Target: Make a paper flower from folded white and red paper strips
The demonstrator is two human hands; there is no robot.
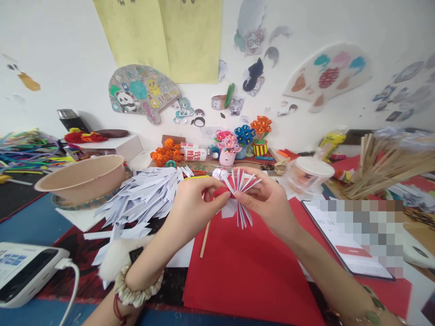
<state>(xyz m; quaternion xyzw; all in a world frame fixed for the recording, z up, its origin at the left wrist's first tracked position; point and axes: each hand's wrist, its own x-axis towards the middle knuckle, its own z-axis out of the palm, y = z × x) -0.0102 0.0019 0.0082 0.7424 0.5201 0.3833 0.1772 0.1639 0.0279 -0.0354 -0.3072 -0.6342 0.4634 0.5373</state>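
Observation:
Both hands meet over a red paper sheet [251, 267]. My left hand [192, 203] pinches a small red piece [220, 192] at the top of a thin wooden stick [205, 239]. My right hand [268, 201] pinches a fan of narrow white paper strips [242, 199] that spreads above and below its fingers. The strips touch the red piece. A cream scrunchie [136, 290] sits on my left wrist.
A heap of cut white paper strips [142, 194] lies left of my hands, beside a beige bowl [81, 179]. A phone [346, 244] lies at the right, a white device with a cable [23, 271] at the lower left. Wooden sticks [384, 167], a tape roll [311, 174] and small craft flowers [244, 138] stand behind.

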